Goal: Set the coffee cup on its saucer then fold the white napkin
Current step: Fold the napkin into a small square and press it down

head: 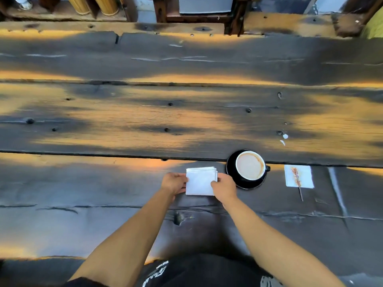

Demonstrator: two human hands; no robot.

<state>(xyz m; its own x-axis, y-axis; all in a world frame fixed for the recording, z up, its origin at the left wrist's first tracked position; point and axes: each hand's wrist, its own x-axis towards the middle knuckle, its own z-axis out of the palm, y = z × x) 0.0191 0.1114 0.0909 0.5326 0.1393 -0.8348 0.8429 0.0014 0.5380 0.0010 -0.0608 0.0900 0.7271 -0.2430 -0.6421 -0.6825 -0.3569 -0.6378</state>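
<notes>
A black coffee cup [250, 165] with milky coffee inside stands on its black saucer [231, 168], handle pointing right. Just left of the saucer lies the white napkin [200, 181], folded into a small rectangle with layered edges showing along its top. My left hand [174, 182] pinches the napkin's left edge. My right hand [223, 186] holds its right lower corner and covers part of it, close beside the saucer rim.
A second white napkin [299, 176] stained brown, with a thin wooden stirrer [298, 183] lying across it, sits right of the cup. The dark, worn plank table [145, 121] stretches far ahead. Chair legs and furniture stand beyond its far edge.
</notes>
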